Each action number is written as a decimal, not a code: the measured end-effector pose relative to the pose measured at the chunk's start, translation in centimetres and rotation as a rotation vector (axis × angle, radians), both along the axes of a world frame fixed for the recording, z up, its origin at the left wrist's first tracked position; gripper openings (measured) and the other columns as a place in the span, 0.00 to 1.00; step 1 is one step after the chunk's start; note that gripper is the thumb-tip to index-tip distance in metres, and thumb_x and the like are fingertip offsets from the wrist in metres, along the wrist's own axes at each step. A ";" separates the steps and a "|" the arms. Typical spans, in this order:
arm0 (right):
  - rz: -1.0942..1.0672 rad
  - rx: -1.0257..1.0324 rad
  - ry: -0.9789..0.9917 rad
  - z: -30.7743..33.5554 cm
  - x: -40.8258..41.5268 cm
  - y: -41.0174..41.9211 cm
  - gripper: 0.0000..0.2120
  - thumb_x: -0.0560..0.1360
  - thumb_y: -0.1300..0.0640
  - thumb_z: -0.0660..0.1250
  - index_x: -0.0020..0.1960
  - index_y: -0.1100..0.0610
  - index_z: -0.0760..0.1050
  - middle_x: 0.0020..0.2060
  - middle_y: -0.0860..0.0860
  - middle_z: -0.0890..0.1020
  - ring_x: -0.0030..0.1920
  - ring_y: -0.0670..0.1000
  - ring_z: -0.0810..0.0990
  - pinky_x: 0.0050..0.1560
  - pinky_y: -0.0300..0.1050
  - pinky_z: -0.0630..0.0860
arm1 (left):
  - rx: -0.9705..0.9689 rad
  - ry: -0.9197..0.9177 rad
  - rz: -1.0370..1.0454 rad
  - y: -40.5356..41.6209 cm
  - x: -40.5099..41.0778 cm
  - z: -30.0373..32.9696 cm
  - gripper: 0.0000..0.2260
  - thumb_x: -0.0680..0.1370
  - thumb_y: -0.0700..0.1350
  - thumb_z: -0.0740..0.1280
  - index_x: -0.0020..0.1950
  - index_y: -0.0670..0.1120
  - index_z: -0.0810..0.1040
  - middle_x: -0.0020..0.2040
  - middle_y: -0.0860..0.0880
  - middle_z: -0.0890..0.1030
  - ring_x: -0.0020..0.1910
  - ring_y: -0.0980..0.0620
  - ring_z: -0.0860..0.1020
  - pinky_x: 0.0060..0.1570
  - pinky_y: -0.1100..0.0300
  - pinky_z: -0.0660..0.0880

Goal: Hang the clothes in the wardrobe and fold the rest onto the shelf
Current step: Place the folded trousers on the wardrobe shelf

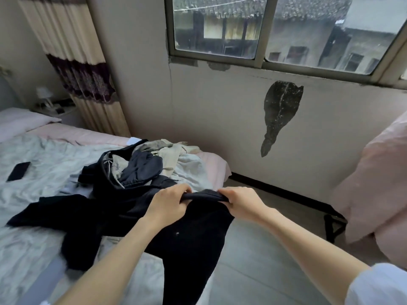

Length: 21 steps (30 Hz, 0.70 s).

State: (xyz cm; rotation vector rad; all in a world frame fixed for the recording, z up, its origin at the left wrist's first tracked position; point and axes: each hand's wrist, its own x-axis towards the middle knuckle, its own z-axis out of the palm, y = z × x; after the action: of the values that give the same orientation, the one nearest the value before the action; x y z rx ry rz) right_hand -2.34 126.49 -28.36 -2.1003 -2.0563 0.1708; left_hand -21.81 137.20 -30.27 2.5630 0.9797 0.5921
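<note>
A black garment [193, 234] hangs from both my hands over the bed's edge, its lower part trailing toward me. My left hand [169, 204] grips its top edge on the left, and my right hand [241, 200] grips the same edge on the right. Behind it on the bed lies a heap of clothes [143, 166]: dark navy pieces, a grey one and cream ones. Another black piece [50, 211] spreads out to the left of the heap. No wardrobe or shelf is in view.
The bed [33, 155] has a pale rumpled cover, and a black phone [18, 171] lies on it at left. A wall with a window [259, 29] stands behind. Pink bedding [374, 183] is at right, with tiled floor [259, 249] between.
</note>
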 end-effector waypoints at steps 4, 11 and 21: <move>-0.009 0.232 -0.072 5.4 2.7 -5.4 0.16 0.73 0.60 0.62 0.60 0.52 0.75 0.49 0.48 0.80 0.51 0.53 0.78 0.43 0.47 0.74 | 0.034 -0.181 -0.074 -4.0 2.8 4.9 0.11 0.71 0.43 0.71 0.52 0.50 0.79 0.39 0.54 0.80 0.42 0.50 0.79 0.44 0.55 0.76; 0.053 0.529 -0.225 13.1 5.2 -12.3 0.19 0.63 0.73 0.72 0.52 0.61 0.80 0.44 0.54 0.82 0.43 0.56 0.82 0.36 0.49 0.79 | 0.025 -0.316 -0.215 -9.2 7.6 12.0 0.19 0.69 0.43 0.71 0.59 0.53 0.79 0.43 0.55 0.81 0.45 0.52 0.79 0.49 0.62 0.73; -0.052 1.093 -0.242 25.2 9.8 -15.6 0.15 0.72 0.64 0.56 0.51 0.70 0.78 0.45 0.63 0.78 0.46 0.58 0.78 0.45 0.52 0.78 | -0.634 -0.306 -0.748 -10.9 13.5 22.6 0.28 0.74 0.46 0.71 0.66 0.66 0.61 0.63 0.59 0.72 0.58 0.69 0.73 0.59 0.71 0.70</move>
State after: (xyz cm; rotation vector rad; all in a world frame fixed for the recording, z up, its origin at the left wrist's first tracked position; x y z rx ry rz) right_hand 7.51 110.85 -3.15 -1.4706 -1.5684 -1.0125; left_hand -8.29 126.28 -7.72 1.9624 0.0387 0.3538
